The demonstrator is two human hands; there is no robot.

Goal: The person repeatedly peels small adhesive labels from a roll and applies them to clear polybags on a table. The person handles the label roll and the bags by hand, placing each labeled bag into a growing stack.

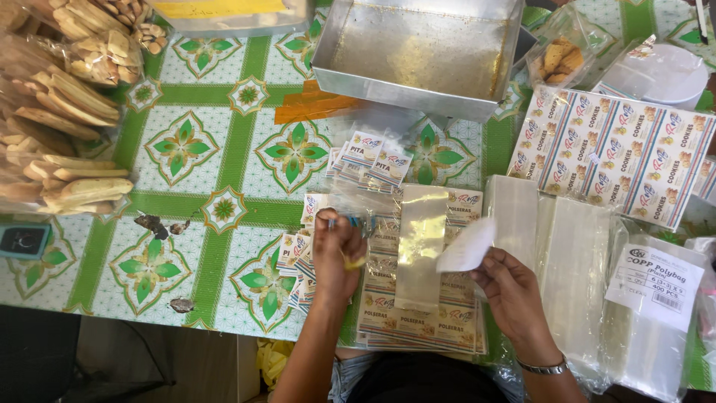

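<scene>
We log two hands: left hand (337,254) fingers pinched on one clear bag (356,203); right hand (511,287) fingers clamped on one white label (468,246). Beyond the fingertips, one steel tray (418,52). Green-patterned tablecloth (186,149).

A single head-worn camera looks almost straight down from above the person onto the counter (224,142). It sits close, over the counter's near edge, facing toward the far edge. The view cuts off the counter's left, right and far sides; no second view exists.
</scene>
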